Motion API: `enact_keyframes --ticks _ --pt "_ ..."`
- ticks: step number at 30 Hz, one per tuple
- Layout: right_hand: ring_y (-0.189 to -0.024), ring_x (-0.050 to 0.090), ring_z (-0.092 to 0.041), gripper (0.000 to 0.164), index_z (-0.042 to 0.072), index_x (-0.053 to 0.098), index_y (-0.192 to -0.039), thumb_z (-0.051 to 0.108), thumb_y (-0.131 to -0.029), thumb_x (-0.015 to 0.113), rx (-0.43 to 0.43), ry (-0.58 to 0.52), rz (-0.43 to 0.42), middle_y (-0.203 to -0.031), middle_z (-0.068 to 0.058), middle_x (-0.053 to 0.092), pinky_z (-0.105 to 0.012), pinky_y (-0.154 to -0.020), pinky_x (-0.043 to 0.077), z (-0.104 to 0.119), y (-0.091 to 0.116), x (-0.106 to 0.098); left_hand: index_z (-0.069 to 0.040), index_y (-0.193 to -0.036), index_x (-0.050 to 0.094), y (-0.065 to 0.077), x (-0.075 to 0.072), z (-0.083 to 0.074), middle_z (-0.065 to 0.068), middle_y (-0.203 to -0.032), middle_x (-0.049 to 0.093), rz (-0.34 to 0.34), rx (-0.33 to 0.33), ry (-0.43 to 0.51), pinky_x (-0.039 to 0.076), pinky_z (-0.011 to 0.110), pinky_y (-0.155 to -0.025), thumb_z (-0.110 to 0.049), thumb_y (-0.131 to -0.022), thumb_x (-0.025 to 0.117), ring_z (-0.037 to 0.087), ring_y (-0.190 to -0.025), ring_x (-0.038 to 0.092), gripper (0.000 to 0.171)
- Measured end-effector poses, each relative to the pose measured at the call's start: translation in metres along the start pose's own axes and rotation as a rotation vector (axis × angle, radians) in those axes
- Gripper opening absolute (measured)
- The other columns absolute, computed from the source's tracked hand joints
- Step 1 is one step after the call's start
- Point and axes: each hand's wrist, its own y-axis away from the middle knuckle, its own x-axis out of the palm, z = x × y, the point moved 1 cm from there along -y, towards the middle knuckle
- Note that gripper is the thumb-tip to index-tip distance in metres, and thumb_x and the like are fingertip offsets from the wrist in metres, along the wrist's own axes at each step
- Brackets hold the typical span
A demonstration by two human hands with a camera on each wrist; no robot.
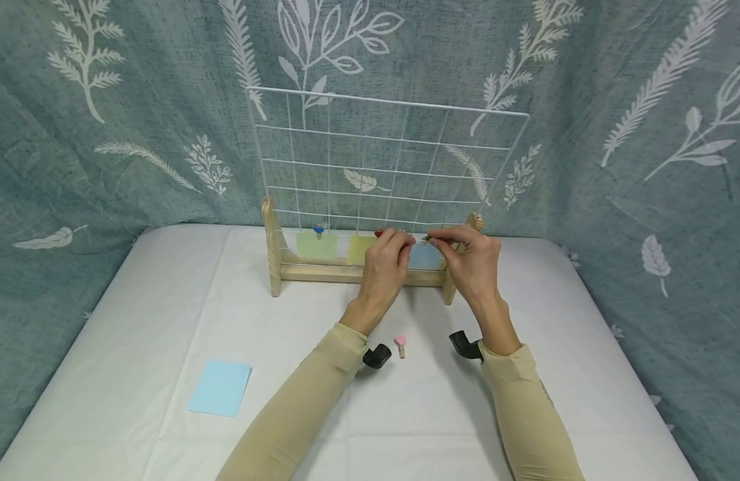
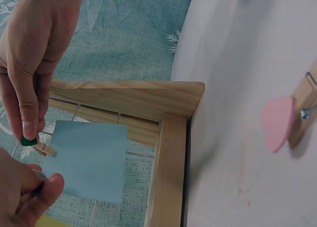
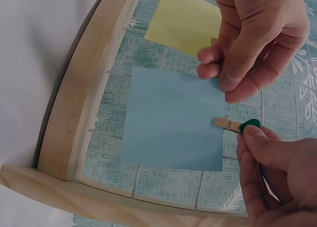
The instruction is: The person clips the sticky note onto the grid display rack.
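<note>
My left hand (image 1: 383, 268) pinches a corner of a light-blue paper note (image 3: 171, 123) against a white wire grid (image 1: 394, 138). In my right hand (image 1: 474, 262), thumb and fingers pinch a small wooden clothespin (image 3: 228, 124) with a green top. The clothespin's tip overlaps the note's edge in the right wrist view; whether it clamps the wire there cannot be seen. Left of this note a yellow note (image 1: 359, 250) hangs, its red clip (image 1: 378, 233) partly behind my left hand. Farther left is a green note (image 1: 317, 247) under a blue clothespin (image 1: 318, 231).
The grid stands in a wooden base (image 1: 321, 272) on a white-covered table (image 1: 135, 347). A pink heart clothespin (image 1: 400, 346) lies between my forearms. Light-blue paper (image 1: 220, 387) lies at front left. A patterned curtain (image 1: 183, 87) hangs behind.
</note>
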Motion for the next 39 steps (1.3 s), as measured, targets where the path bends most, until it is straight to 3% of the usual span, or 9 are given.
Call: enact_keyframes --ticks 18,20,24,30,39 --pt "-0.076 0.076 -0.029 0.014 0.006 0.084 -0.103 0.003 -0.09 0.082 0.03 0.011 0.042 -0.095 -0.013 0.08 -0.046 -0.063 0.058 -0.003 0.001 0.004 -0.001 -0.099 0.073 0.001 0.001 0.002 0.01 -0.096 0.068 0.007 -0.002 0.04 0.059 0.03 -0.073 0.005 -0.098 0.067 0.021 -0.082 0.069 0.009" --pt "-0.076 0.076 -0.028 0.014 0.006 0.084 -0.104 0.002 -0.09 0.081 0.033 0.005 0.051 -0.095 -0.012 0.081 -0.035 -0.063 0.057 -0.003 0.002 0.003 -0.003 -0.098 0.073 0.002 0.0 0.002 0.01 -0.097 0.069 0.004 -0.001 0.039 0.058 0.029 -0.073 0.006 -0.098 0.066 0.02 -0.083 0.068 0.011" --pt "-0.076 0.077 -0.028 0.015 0.006 0.083 -0.106 0.002 -0.091 0.081 0.03 0.007 0.067 -0.096 -0.012 0.081 -0.03 -0.062 0.056 -0.003 0.003 0.001 -0.003 -0.097 0.073 0.003 -0.002 0.001 0.01 -0.098 0.069 -0.007 -0.001 0.045 0.057 0.028 -0.071 0.008 -0.096 0.066 0.02 -0.081 0.068 0.014" --pt "-0.079 0.077 -0.029 0.023 0.006 0.081 -0.113 0.001 -0.091 0.081 0.036 0.009 0.087 -0.101 -0.012 0.081 -0.049 -0.068 0.062 0.001 0.004 0.002 -0.003 -0.096 0.073 0.003 -0.008 -0.001 0.009 -0.097 0.068 -0.037 -0.002 0.06 0.054 0.026 -0.069 0.01 -0.092 0.067 0.018 -0.077 0.065 0.015" --pt "-0.087 0.076 -0.03 0.029 0.006 0.08 -0.117 0.0 -0.089 0.082 0.036 -0.005 0.034 -0.104 -0.015 0.079 -0.045 -0.078 0.063 0.007 0.007 0.0 -0.004 -0.095 0.074 0.002 -0.015 -0.004 0.007 -0.096 0.068 -0.046 0.017 0.063 0.053 0.02 -0.07 0.009 -0.091 0.068 0.015 -0.077 0.066 0.015"
